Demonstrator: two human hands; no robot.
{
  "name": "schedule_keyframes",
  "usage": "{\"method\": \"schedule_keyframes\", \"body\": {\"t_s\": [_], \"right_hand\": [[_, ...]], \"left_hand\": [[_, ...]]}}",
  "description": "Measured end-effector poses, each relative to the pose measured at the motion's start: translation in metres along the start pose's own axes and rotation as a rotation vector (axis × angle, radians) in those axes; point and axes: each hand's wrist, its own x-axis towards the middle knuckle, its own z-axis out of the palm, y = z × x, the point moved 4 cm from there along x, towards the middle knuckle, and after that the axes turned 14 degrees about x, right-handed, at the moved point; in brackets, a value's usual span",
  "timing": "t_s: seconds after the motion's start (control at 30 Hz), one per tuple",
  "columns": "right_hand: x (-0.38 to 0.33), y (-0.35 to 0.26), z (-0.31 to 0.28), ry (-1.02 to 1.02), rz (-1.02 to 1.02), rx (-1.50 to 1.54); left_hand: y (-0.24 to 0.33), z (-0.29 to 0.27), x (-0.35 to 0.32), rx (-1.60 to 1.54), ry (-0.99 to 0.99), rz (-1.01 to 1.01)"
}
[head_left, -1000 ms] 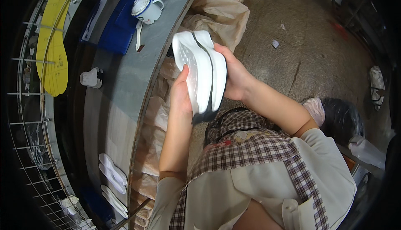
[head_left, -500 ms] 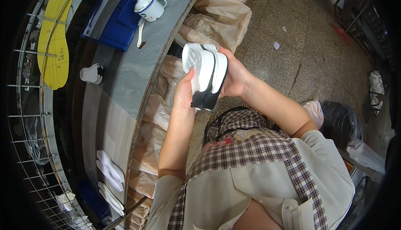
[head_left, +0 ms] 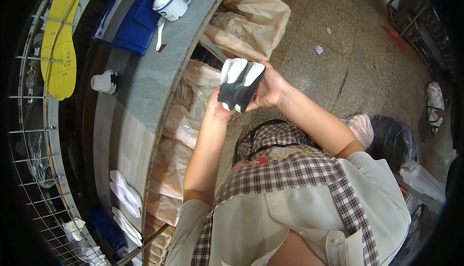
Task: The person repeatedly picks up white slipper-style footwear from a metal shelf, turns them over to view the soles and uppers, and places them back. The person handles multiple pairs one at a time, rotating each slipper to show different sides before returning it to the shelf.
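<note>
A pair of white-and-black shoe soles (head_left: 240, 83) is held up before me, pressed side by side, with black patches towards me. My left hand (head_left: 217, 103) grips them from the left and below; most of its fingers are hidden behind them. My right hand (head_left: 270, 87) wraps round their right side, its fingertips partly out of sight. Another white sole-like piece with a black end (head_left: 104, 81) lies on the table at the left, apart from both hands.
The grey table (head_left: 159, 72) bears a blue tray (head_left: 142, 22), a lidded enamel mug (head_left: 172, 6), a white spoon (head_left: 160, 33) and white insoles (head_left: 125, 193). A yellow sole template (head_left: 59, 43) hangs on the wire rack (head_left: 53, 157). Paper-lined bins (head_left: 251, 22) stand beside the table.
The soles have been tilted, so less of their white inner face and more of their black ends shows. Both hands stay on them. The view has shifted slightly.
</note>
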Motion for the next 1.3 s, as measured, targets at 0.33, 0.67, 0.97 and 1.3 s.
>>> {"method": "schedule_keyframes", "body": {"t_s": [0.33, 0.67, 0.97, 1.3], "right_hand": [[0.002, -0.007, -0.005, -0.023, -0.031, 0.021], [-0.013, 0.005, 0.013, -0.028, -0.063, -0.016], [-0.037, -0.002, 0.076, -0.339, -0.059, 0.114], [-0.078, 0.011, 0.137, -0.616, -0.079, 0.178]], "left_hand": [[0.006, 0.011, -0.007, -0.021, -0.017, 0.042], [0.012, 0.024, -0.021, 0.035, -0.071, 0.041], [0.112, 0.1, -0.075, 0.72, -0.109, 0.753], [0.147, 0.151, -0.143, 0.765, -0.032, 1.4]]}}
